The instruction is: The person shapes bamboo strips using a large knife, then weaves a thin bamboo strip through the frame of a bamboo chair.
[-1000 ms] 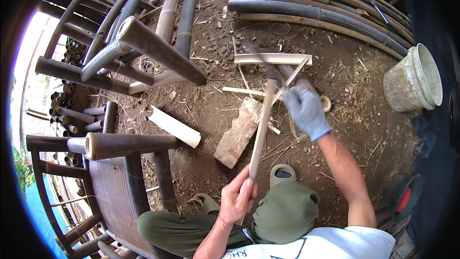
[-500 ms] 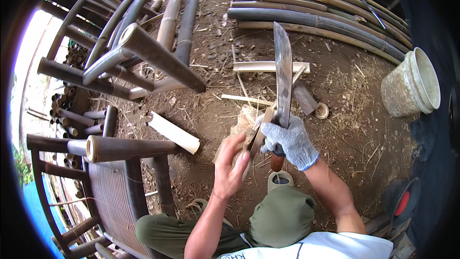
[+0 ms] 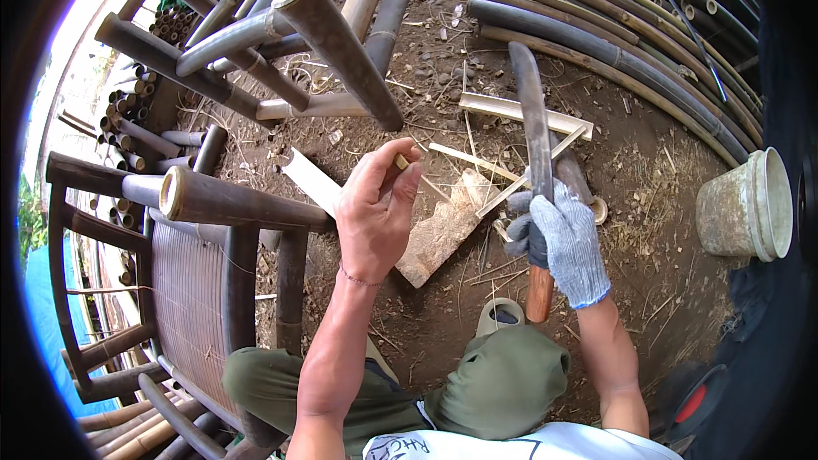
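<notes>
Machete [image 3: 534,119]: blade up at 1 o'clock from the pale slab [image 3: 439,243], and the gloved right hand [image 3: 569,243] is wrapped round its handle!
Bamboo piece [image 3: 400,162]: 11 o'clock, pinched between thumb and forefinger of the bare left hand [image 3: 372,221]; only its end shows, so its length I can't tell.
Bare fingers: the big worry, folks; a stroke off line could catch that left hand (no glove on this side!).
Knee [image 3: 503,379]: 5 o'clock, below the handle; a slipping grip or overlong swing could send steel down there.
Loose strip [image 3: 473,160]: behind the blade at 12 to 1; it could snag or deflect a low stroke.
Chair frame [image 3: 243,203]: hems in 9 o'clock, while a bamboo leg [image 3: 341,60] juts in at 11.
Dirt [image 3: 652,290]: widest room, 3 to 4 o'clock, reaching the bucket [image 3: 724,213].
</notes>
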Action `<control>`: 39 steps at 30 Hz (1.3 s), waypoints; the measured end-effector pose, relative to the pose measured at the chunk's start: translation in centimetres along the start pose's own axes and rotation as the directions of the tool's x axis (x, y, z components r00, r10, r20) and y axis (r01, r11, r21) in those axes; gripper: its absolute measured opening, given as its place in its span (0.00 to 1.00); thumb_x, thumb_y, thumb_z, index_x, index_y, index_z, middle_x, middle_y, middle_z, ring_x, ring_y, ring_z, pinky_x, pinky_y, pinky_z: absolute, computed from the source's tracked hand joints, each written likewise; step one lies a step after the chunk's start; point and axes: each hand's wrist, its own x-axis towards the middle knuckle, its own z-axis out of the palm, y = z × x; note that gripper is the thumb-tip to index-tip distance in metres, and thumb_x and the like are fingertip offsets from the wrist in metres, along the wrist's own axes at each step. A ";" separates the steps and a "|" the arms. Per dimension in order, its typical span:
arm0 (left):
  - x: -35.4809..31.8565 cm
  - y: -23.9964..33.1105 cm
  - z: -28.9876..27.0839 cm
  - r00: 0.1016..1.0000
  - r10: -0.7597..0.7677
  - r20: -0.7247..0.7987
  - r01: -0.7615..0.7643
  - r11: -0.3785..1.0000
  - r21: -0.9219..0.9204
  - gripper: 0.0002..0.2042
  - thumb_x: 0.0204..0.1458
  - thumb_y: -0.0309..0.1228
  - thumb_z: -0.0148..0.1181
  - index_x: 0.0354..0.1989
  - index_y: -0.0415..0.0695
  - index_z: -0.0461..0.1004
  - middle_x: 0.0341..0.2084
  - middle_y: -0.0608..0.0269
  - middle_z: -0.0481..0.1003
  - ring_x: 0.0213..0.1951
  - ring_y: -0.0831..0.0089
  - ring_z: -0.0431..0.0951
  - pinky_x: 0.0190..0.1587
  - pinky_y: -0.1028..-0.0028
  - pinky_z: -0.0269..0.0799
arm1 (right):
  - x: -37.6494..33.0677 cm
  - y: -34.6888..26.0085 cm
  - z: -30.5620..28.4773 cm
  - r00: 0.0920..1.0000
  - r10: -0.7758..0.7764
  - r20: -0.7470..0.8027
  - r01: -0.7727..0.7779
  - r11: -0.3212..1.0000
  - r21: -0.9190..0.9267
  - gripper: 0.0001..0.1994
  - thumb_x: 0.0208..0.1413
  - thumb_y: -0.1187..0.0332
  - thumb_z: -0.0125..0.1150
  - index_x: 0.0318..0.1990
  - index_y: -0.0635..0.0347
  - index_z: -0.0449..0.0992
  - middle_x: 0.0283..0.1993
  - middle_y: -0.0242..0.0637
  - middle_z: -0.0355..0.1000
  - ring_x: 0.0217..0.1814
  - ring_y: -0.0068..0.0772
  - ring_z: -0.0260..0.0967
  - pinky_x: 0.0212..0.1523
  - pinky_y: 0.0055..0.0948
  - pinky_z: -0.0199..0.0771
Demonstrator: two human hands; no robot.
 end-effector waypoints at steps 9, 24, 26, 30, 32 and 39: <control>-3.7 -8.5 3.6 0.996 0.032 -0.084 -0.044 0.987 -0.155 0.15 0.54 0.20 0.67 0.49 0.39 0.74 0.44 0.55 0.80 0.44 0.68 0.83 0.48 0.71 0.82 | 0.0 1.7 3.9 0.990 -0.071 0.124 0.124 0.853 -0.506 0.12 0.68 0.66 0.50 0.50 0.67 0.71 0.26 0.41 0.72 0.23 0.33 0.73 0.25 0.33 0.74; -5.6 -9.5 4.1 0.997 0.005 0.073 0.000 0.998 -0.064 0.19 0.50 0.12 0.64 0.48 0.38 0.67 0.46 0.56 0.75 0.55 0.63 0.80 0.58 0.67 0.80 | 2.2 3.8 5.3 0.874 -0.282 0.395 0.485 0.544 -0.685 0.10 0.63 0.70 0.53 0.44 0.70 0.74 0.31 0.57 0.73 0.34 0.60 0.74 0.33 0.48 0.75; -5.7 -9.6 4.4 0.998 0.003 0.065 0.001 0.998 -0.067 0.19 0.50 0.12 0.64 0.48 0.38 0.67 0.45 0.56 0.75 0.55 0.62 0.80 0.58 0.67 0.80 | 2.4 4.0 4.9 0.868 -0.279 0.411 0.496 0.513 -0.700 0.10 0.64 0.70 0.53 0.44 0.70 0.75 0.31 0.57 0.73 0.34 0.60 0.74 0.33 0.48 0.74; -6.0 -9.6 5.0 0.999 0.008 0.047 -0.005 0.997 -0.072 0.19 0.50 0.13 0.64 0.48 0.37 0.67 0.45 0.56 0.75 0.55 0.62 0.80 0.58 0.67 0.80 | 2.4 4.2 4.3 0.871 -0.245 0.426 0.488 0.528 -0.695 0.10 0.64 0.70 0.53 0.44 0.70 0.74 0.30 0.57 0.72 0.33 0.60 0.73 0.31 0.48 0.74; -5.9 -9.5 5.2 0.998 -0.003 0.056 0.007 0.997 -0.075 0.18 0.50 0.13 0.64 0.48 0.37 0.67 0.46 0.55 0.75 0.54 0.62 0.80 0.58 0.67 0.80 | 2.2 3.9 4.1 0.888 -0.214 0.407 0.452 0.561 -0.693 0.10 0.63 0.70 0.53 0.43 0.70 0.74 0.29 0.57 0.71 0.32 0.60 0.73 0.30 0.48 0.73; -5.0 -7.8 4.9 0.996 -0.051 0.079 0.055 0.997 -0.048 0.18 0.51 0.16 0.66 0.48 0.37 0.66 0.51 0.49 0.74 0.56 0.59 0.79 0.60 0.63 0.78 | 1.9 3.1 4.1 0.786 -0.303 0.539 0.602 0.179 -0.778 0.08 0.62 0.71 0.53 0.40 0.70 0.74 0.28 0.55 0.70 0.30 0.53 0.73 0.28 0.44 0.74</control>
